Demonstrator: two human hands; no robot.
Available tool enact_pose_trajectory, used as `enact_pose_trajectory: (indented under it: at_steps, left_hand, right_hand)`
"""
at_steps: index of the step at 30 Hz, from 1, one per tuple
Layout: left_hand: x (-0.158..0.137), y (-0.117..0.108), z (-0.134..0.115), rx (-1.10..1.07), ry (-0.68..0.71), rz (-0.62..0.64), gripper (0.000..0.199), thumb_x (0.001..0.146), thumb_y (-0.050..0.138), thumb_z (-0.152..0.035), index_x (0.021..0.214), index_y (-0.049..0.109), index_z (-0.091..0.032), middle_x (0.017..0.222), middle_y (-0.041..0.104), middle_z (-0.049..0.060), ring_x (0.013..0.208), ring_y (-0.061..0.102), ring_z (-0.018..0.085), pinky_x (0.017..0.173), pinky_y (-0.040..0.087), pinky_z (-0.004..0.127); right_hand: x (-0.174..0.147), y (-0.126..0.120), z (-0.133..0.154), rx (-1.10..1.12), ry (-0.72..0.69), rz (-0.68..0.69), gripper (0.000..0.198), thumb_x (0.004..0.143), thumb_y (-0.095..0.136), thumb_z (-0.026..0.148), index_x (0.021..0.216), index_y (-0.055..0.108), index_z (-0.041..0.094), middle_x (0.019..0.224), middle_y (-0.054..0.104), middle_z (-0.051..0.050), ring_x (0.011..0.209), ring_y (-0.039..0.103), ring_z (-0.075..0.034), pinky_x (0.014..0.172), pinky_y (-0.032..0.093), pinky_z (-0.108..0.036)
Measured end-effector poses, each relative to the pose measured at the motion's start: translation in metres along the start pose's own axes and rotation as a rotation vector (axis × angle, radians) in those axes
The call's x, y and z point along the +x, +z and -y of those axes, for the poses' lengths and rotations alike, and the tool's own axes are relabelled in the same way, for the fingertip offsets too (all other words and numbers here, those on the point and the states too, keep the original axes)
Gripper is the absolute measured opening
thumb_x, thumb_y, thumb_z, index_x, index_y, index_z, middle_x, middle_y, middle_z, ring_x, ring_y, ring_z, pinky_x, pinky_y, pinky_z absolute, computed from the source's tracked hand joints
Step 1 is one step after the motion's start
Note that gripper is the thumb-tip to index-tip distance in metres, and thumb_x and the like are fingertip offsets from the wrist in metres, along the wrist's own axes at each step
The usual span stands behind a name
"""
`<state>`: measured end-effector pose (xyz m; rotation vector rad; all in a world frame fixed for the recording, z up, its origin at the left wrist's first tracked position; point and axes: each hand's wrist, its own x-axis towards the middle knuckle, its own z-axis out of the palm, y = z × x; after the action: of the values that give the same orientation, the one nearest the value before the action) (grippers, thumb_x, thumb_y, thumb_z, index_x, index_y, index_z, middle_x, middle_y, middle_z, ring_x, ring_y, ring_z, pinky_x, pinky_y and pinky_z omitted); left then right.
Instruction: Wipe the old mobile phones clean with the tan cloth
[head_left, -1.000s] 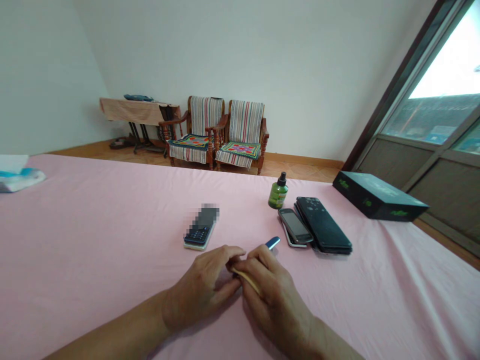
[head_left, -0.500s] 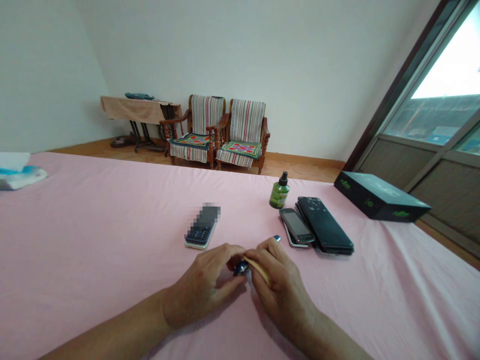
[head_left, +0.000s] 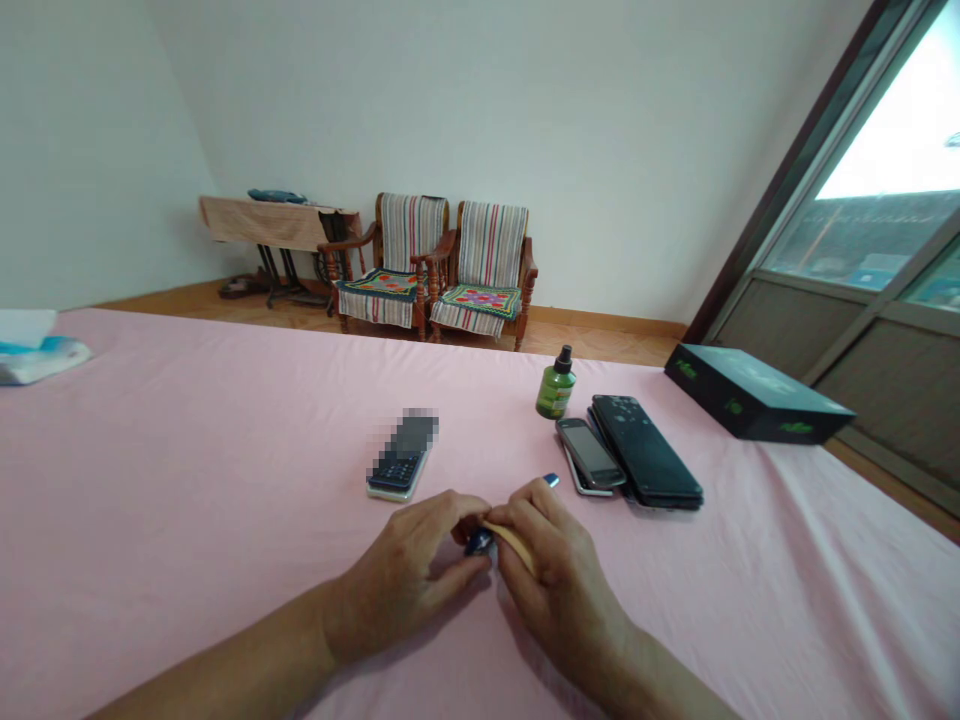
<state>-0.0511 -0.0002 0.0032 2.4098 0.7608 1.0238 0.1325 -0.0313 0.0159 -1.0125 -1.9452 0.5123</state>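
My left hand (head_left: 409,565) is closed, thumb and fingers pinching a small dark blue shiny object (head_left: 479,542) whose kind I cannot make out. Close against it, my right hand (head_left: 559,570) grips a thin pale tan strip (head_left: 514,545), its tip touching or nearly touching the blue object. Beyond the right knuckles shows a small blue-and-silver end piece (head_left: 551,480); whether it belongs to the blue object is hidden by the fingers. Both hands rest low over the pink sheet (head_left: 225,450). Just past my left hand lies a keypad phone (head_left: 401,468), partly blurred, on a pale thing.
At right, a slider-style phone (head_left: 590,452) lies beside a stack of dark flat devices (head_left: 646,450). Behind them stands a green spray bottle (head_left: 556,388). A black box (head_left: 757,395) sits near the far right edge, a white-and-blue packet (head_left: 41,355) at far left.
The view has shifted very slightly. Both hands keep nearly the same pose, with the tan strip turned a little against the blue object.
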Motion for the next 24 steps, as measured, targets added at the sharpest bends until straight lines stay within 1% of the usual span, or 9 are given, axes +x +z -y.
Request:
enact_pose_trajectory:
  at_steps: [2, 6, 8, 11, 14, 17, 20, 22, 24]
  left_hand:
    - [-0.001, 0.0, 0.0, 0.002, -0.004, -0.016, 0.037, 0.084, 0.062, -0.007, 0.116, 0.05, -0.022, 0.1, 0.065, 0.002, 0.088, 0.063, 0.016, 0.08, 0.05, 0.026]
    - [-0.002, 0.001, 0.001, 0.002, -0.026, -0.026, 0.045, 0.081, 0.06, -0.005, 0.12, 0.048, -0.022, 0.103, 0.065, 0.002, 0.093, 0.063, 0.017, 0.085, 0.05, 0.027]
    - [-0.002, 0.001, 0.002, 0.001, -0.035, -0.021, 0.047, 0.08, 0.06, -0.005, 0.122, 0.047, -0.023, 0.104, 0.065, 0.002, 0.094, 0.064, 0.017, 0.086, 0.05, 0.027]
    - [0.0, 0.0, 0.002, 0.014, -0.033, -0.037, 0.044, 0.082, 0.06, -0.006, 0.121, 0.048, -0.022, 0.102, 0.066, 0.002, 0.091, 0.065, 0.016, 0.083, 0.051, 0.026]
    - [0.001, -0.001, 0.001, 0.041, -0.027, -0.039, 0.033, 0.084, 0.061, -0.009, 0.114, 0.053, -0.02, 0.094, 0.067, 0.002, 0.083, 0.065, 0.016, 0.077, 0.052, 0.026]
    - [0.001, -0.001, 0.001, 0.073, 0.007, -0.029, 0.022, 0.085, 0.062, -0.011, 0.105, 0.057, -0.019, 0.089, 0.066, 0.003, 0.079, 0.064, 0.017, 0.073, 0.051, 0.026]
    - [0.0, -0.001, 0.003, 0.073, 0.037, -0.032, 0.019, 0.086, 0.062, -0.01, 0.102, 0.056, -0.019, 0.088, 0.065, 0.003, 0.079, 0.063, 0.017, 0.072, 0.05, 0.025]
    - [0.0, -0.001, 0.004, 0.057, 0.036, -0.025, 0.019, 0.086, 0.062, -0.009, 0.101, 0.056, -0.018, 0.088, 0.064, 0.003, 0.079, 0.062, 0.017, 0.072, 0.049, 0.026]
    - [0.0, -0.001, 0.003, 0.035, 0.022, -0.01, 0.019, 0.086, 0.062, -0.008, 0.101, 0.056, -0.018, 0.088, 0.063, 0.003, 0.079, 0.062, 0.016, 0.072, 0.048, 0.026]
  right_hand:
    - [-0.002, 0.003, 0.002, 0.033, -0.016, 0.011, 0.031, 0.084, 0.047, -0.002, 0.099, 0.065, 0.019, 0.09, 0.054, -0.005, 0.082, 0.055, -0.017, 0.071, 0.047, -0.028]
    - [-0.008, 0.012, 0.006, 0.025, -0.03, 0.149, 0.031, 0.082, 0.045, -0.001, 0.097, 0.065, 0.016, 0.096, 0.054, -0.008, 0.087, 0.056, -0.019, 0.075, 0.049, -0.03]
    - [-0.01, 0.013, 0.006, 0.016, -0.028, 0.166, 0.031, 0.082, 0.045, -0.001, 0.097, 0.065, 0.017, 0.097, 0.055, -0.008, 0.088, 0.057, -0.019, 0.075, 0.05, -0.03]
    - [-0.008, 0.008, 0.003, 0.019, -0.058, 0.067, 0.033, 0.084, 0.045, 0.0, 0.101, 0.066, 0.02, 0.094, 0.056, -0.006, 0.085, 0.058, -0.017, 0.073, 0.049, -0.027]
    - [-0.001, -0.006, -0.005, -0.066, -0.084, -0.107, 0.029, 0.089, 0.047, 0.005, 0.104, 0.066, 0.021, 0.088, 0.057, -0.004, 0.08, 0.058, -0.016, 0.07, 0.049, -0.027]
    - [0.007, -0.021, -0.02, -0.198, -0.003, -0.269, 0.022, 0.09, 0.05, 0.009, 0.098, 0.068, 0.019, 0.086, 0.057, -0.005, 0.078, 0.058, -0.017, 0.071, 0.05, -0.03]
    - [0.01, -0.026, -0.032, -0.271, 0.06, -0.309, 0.018, 0.089, 0.052, 0.011, 0.093, 0.069, 0.018, 0.083, 0.055, -0.004, 0.076, 0.058, -0.018, 0.07, 0.049, -0.031]
    - [0.008, -0.021, -0.031, -0.269, 0.057, -0.286, 0.019, 0.088, 0.052, 0.009, 0.092, 0.068, 0.018, 0.082, 0.054, -0.004, 0.074, 0.057, -0.018, 0.067, 0.049, -0.03]
    - [0.004, -0.012, -0.023, -0.237, 0.025, -0.235, 0.022, 0.088, 0.049, 0.006, 0.093, 0.068, 0.018, 0.083, 0.054, -0.004, 0.074, 0.057, -0.017, 0.066, 0.048, -0.029]
